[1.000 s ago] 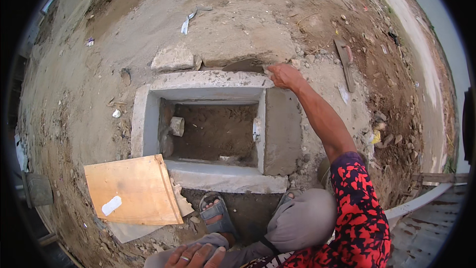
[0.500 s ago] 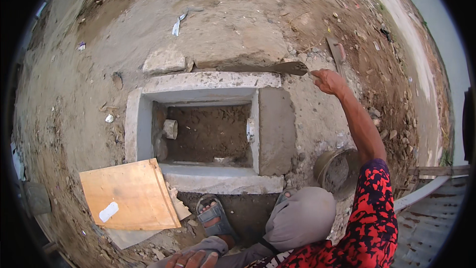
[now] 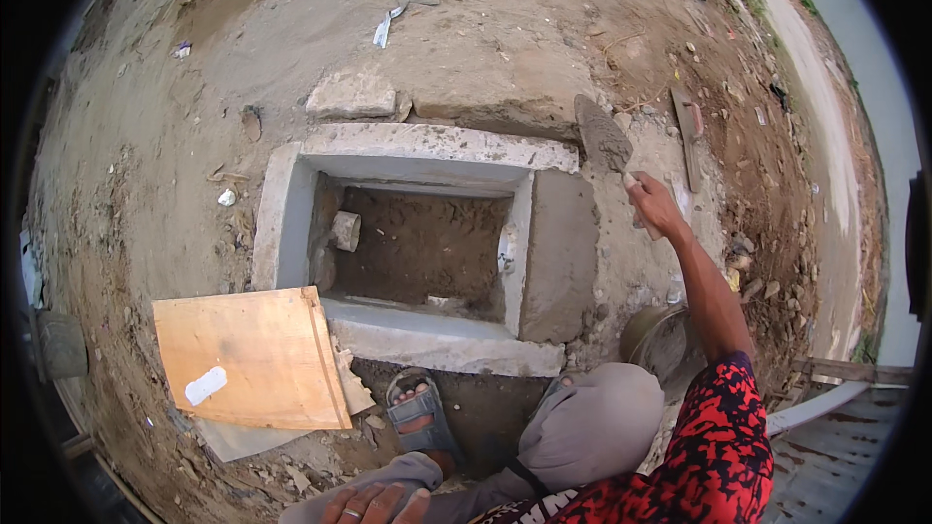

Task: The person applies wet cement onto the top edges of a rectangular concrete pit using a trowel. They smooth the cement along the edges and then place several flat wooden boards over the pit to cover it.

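Note:
My right hand (image 3: 652, 202) is closed on the handle of a trowel (image 3: 604, 136), whose blade points away from me, smeared with grey mortar, just right of the top corner of a rectangular concrete pit (image 3: 437, 141). Fresh grey mortar (image 3: 558, 252) covers a strip along the pit's right side. The pit has a dirt bottom and a white pipe end (image 3: 346, 230) in its left wall. My left hand (image 3: 374, 507) lies with its fingers stretched over my leg at the lower edge, holding nothing.
A plywood board (image 3: 248, 354) lies at the pit's lower left corner. A bucket (image 3: 646, 335) stands beside my right knee, partly behind my arm. A float with a red handle (image 3: 689, 131) lies on the ground at the right. A corrugated sheet (image 3: 835, 456) is at lower right.
My right hand has moved right and back toward me with the trowel. The blade, earlier lying sideways along the pit's far edge, now points away from me. My left hand stays on my leg.

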The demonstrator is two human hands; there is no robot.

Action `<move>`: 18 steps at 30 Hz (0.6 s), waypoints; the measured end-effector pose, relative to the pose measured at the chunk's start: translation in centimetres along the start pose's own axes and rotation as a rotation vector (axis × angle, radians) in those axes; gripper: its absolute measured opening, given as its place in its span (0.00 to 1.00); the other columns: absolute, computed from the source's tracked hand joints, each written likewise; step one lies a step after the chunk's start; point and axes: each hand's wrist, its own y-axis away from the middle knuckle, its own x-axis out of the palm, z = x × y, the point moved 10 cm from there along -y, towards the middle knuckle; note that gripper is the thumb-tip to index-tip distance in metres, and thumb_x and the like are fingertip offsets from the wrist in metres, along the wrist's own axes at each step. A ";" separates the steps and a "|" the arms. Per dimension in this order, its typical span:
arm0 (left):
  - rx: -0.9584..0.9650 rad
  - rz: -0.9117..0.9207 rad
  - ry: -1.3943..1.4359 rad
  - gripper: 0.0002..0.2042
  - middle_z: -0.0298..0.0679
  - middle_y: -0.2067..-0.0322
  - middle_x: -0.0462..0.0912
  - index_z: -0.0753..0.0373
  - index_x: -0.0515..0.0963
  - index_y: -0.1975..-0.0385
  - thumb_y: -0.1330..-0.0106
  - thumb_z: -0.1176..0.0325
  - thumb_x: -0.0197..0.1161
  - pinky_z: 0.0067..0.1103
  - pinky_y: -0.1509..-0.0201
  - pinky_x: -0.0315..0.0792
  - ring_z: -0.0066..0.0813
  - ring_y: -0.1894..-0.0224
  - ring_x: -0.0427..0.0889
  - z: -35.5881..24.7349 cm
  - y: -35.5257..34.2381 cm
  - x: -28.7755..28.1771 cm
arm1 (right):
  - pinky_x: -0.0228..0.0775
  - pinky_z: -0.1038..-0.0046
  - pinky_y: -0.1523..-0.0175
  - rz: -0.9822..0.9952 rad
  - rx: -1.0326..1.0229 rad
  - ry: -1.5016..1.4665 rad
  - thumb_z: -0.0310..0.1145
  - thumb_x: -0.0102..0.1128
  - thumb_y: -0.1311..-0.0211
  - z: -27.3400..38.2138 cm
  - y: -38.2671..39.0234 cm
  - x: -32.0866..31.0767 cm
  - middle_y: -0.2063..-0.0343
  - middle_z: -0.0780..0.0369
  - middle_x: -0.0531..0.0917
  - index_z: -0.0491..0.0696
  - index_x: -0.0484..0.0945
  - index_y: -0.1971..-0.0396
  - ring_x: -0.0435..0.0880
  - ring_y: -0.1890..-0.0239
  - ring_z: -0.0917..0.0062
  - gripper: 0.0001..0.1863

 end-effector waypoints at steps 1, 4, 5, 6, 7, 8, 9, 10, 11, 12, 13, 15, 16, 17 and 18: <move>0.066 0.002 0.028 0.27 0.47 0.46 0.74 0.62 0.69 0.41 0.39 0.59 0.64 0.40 0.41 0.66 0.47 0.46 0.73 0.3 -1.7 0.8 | 0.72 0.70 0.75 -0.026 0.076 -0.174 0.44 0.48 0.32 -3.0 1.2 -1.3 0.69 0.57 0.78 0.45 0.70 0.49 0.77 0.79 0.73 0.20; 0.090 0.015 0.021 0.27 0.47 0.46 0.74 0.61 0.69 0.41 0.40 0.59 0.64 0.40 0.41 0.66 0.47 0.46 0.73 0.6 -2.2 0.9 | 0.69 0.72 0.79 0.025 0.168 -0.572 0.46 0.46 0.30 -3.5 1.4 4.5 0.71 0.60 0.74 0.48 0.66 0.49 0.73 0.83 0.76 0.19; 0.097 0.028 0.011 0.27 0.47 0.46 0.74 0.61 0.69 0.41 0.40 0.59 0.65 0.40 0.41 0.66 0.47 0.45 0.73 0.5 -2.1 1.0 | 0.70 0.71 0.80 0.043 0.174 -0.650 0.46 0.46 0.30 -2.4 1.2 6.8 0.71 0.59 0.74 0.48 0.65 0.51 0.74 0.82 0.76 0.18; 0.096 0.031 0.004 0.27 0.47 0.46 0.74 0.61 0.69 0.41 0.40 0.59 0.65 0.40 0.41 0.66 0.47 0.45 0.73 0.6 -2.0 0.9 | 0.70 0.71 0.80 0.055 0.180 -0.728 0.46 0.46 0.30 -1.1 0.9 8.9 0.71 0.59 0.74 0.48 0.65 0.53 0.74 0.82 0.76 0.17; 0.099 0.022 0.002 0.27 0.47 0.46 0.73 0.61 0.69 0.40 0.40 0.59 0.64 0.40 0.40 0.66 0.47 0.45 0.73 0.5 -2.0 0.8 | 0.70 0.71 0.81 0.088 0.167 -0.738 0.45 0.46 0.30 0.3 0.4 11.0 0.71 0.59 0.74 0.48 0.65 0.52 0.74 0.82 0.76 0.17; 0.103 0.010 0.003 0.27 0.47 0.45 0.73 0.61 0.69 0.40 0.40 0.59 0.64 0.39 0.40 0.65 0.47 0.45 0.73 0.3 -2.0 0.7 | 0.70 0.70 0.81 0.121 0.152 -0.745 0.45 0.45 0.30 1.9 -0.3 12.8 0.71 0.59 0.74 0.47 0.64 0.51 0.74 0.83 0.75 0.18; 0.106 0.010 0.001 0.27 0.47 0.45 0.73 0.61 0.69 0.40 0.40 0.59 0.64 0.39 0.40 0.65 0.47 0.45 0.73 0.1 -2.1 0.6 | 0.70 0.70 0.81 0.170 0.131 -0.699 0.44 0.45 0.30 3.9 -0.8 14.4 0.71 0.59 0.74 0.46 0.64 0.50 0.75 0.83 0.75 0.19; 0.115 0.010 -0.008 0.27 0.47 0.45 0.73 0.61 0.69 0.40 0.39 0.59 0.64 0.40 0.40 0.65 0.47 0.45 0.73 -0.2 -2.2 0.7 | 0.71 0.69 0.81 0.219 0.112 -0.652 0.43 0.44 0.30 5.7 -1.2 15.7 0.71 0.59 0.75 0.44 0.64 0.49 0.75 0.83 0.75 0.19; 0.125 0.009 -0.016 0.27 0.47 0.45 0.73 0.61 0.68 0.40 0.39 0.60 0.64 0.40 0.40 0.65 0.47 0.45 0.73 -0.5 -2.3 0.7 | 0.71 0.68 0.81 0.227 0.063 -0.564 0.43 0.44 0.30 7.5 -1.9 16.3 0.71 0.58 0.75 0.42 0.65 0.50 0.76 0.83 0.74 0.20; 0.128 0.009 -0.018 0.27 0.47 0.45 0.73 0.61 0.68 0.40 0.39 0.60 0.64 0.40 0.40 0.65 0.47 0.45 0.73 -0.6 -2.4 0.7 | 0.72 0.67 0.81 0.235 0.015 -0.475 0.42 0.44 0.31 8.7 -2.5 16.5 0.71 0.57 0.76 0.40 0.67 0.51 0.77 0.83 0.73 0.20; 0.143 -0.004 -0.031 0.27 0.47 0.45 0.73 0.61 0.68 0.40 0.39 0.59 0.63 0.40 0.39 0.65 0.47 0.45 0.73 -0.8 -2.5 0.6 | 0.72 0.67 0.81 0.230 0.014 -0.477 0.42 0.44 0.31 9.1 -3.2 16.1 0.71 0.57 0.76 0.40 0.67 0.51 0.77 0.83 0.73 0.20; 0.165 -0.018 -0.046 0.27 0.47 0.45 0.73 0.61 0.68 0.40 0.39 0.59 0.63 0.40 0.39 0.65 0.47 0.44 0.73 -1.1 -2.5 0.5 | 0.71 0.67 0.80 0.303 -0.105 -0.183 0.42 0.47 0.32 10.5 -3.8 15.9 0.74 0.58 0.76 0.40 0.70 0.58 0.77 0.84 0.72 0.18; 0.159 -0.018 -0.043 0.27 0.47 0.45 0.73 0.61 0.68 0.40 0.38 0.59 0.63 0.40 0.39 0.65 0.47 0.44 0.72 -1.0 -2.4 0.5 | 0.71 0.67 0.80 0.304 -0.102 -0.185 0.42 0.47 0.32 10.1 -3.8 16.0 0.74 0.58 0.76 0.40 0.70 0.58 0.77 0.84 0.72 0.18; 0.156 -0.019 -0.039 0.27 0.47 0.45 0.73 0.61 0.68 0.39 0.38 0.59 0.63 0.40 0.38 0.65 0.47 0.44 0.72 -0.9 -2.4 0.4 | 0.71 0.67 0.80 0.197 -0.177 -0.057 0.42 0.47 0.32 9.7 -3.9 14.4 0.74 0.58 0.76 0.39 0.71 0.59 0.77 0.84 0.72 0.18; 0.158 -0.018 -0.037 0.27 0.47 0.45 0.73 0.61 0.68 0.39 0.38 0.59 0.63 0.40 0.38 0.65 0.47 0.44 0.72 -0.8 -2.2 0.5 | 0.71 0.67 0.79 0.090 -0.251 0.071 0.41 0.47 0.33 9.3 -3.8 12.8 0.75 0.57 0.76 0.38 0.71 0.60 0.77 0.84 0.72 0.18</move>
